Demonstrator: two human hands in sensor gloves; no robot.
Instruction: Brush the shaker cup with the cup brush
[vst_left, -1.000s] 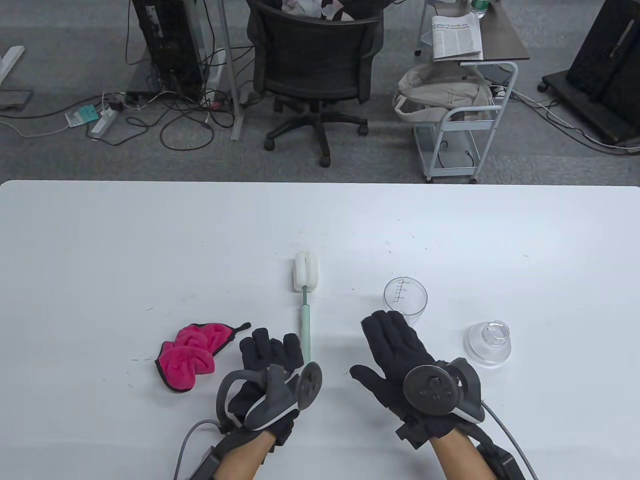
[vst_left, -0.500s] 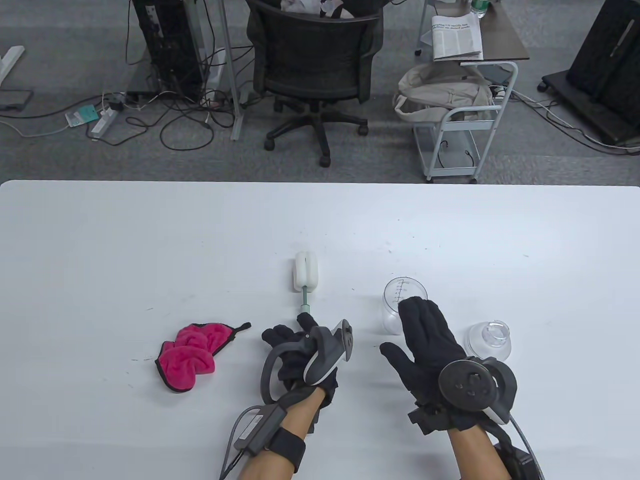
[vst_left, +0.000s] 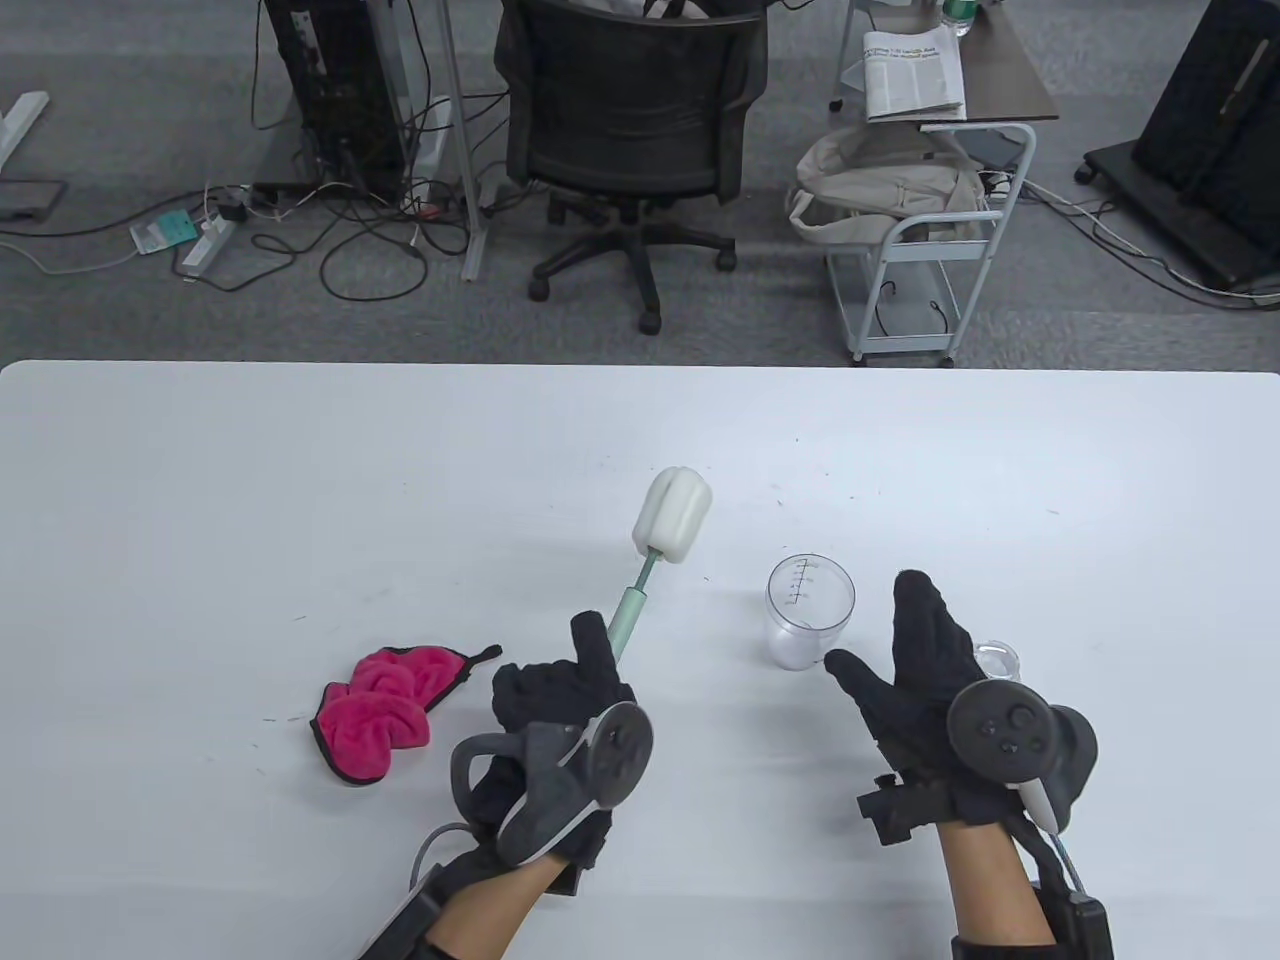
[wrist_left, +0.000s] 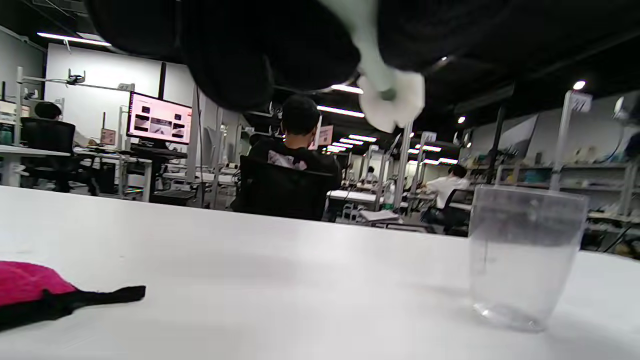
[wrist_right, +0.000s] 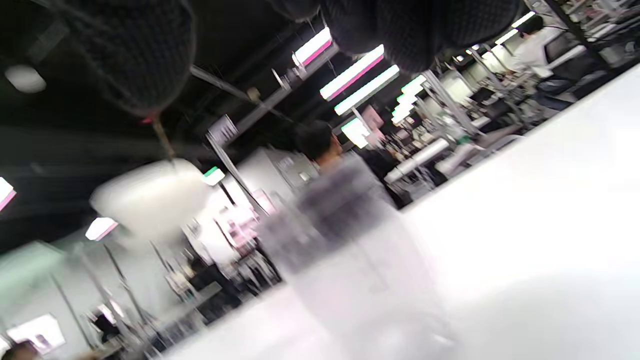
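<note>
- Table view: the left hand grips the green handle of the cup brush, fingers curled round its near end. The brush's long axis runs from the hand up and away to the far right, with the white sponge head at the far end, raised off the white counter. The shaker cup stands upright, mouth up, just right of the brush head. The right hand is spread open beside the cup's right, thumb pointing toward it, not touching it as far as this view shows. A clear lid peeks out behind that hand. A pink cloth lies left of the left hand.
- Left wrist view: the brush handle passes out between the gloved fingers, the sponge head pointing away from the camera, above the counter. The cup stands upright at right; the cloth lies at near left.
- Right wrist view: blurred; the cup sits at centre, the sponge head floats to its left, gloved fingers hang apart above.
</note>
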